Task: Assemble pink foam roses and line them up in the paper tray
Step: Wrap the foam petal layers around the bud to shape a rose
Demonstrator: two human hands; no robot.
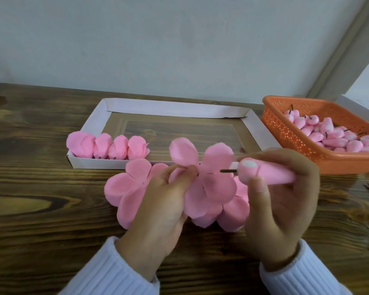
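- Threading step: left hand (pixel 158 201) pinches a flower-shaped pink foam petal sheet (pixel 213 186) just in front of the white paper tray (pixel 170 108).
- Right hand (pixel 281 209) grips a tapered pink foam bud (pixel 271 173), its dark stem (pixel 228 170) pointing at the sheet's centre.
- Next, likely: push stem squarely through.

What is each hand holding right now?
Left hand: pinches the petal piece.
Right hand: grips the bud.

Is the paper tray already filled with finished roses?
No, only four roses stand in a row at the near left end of the paper tray; the rest is bare.
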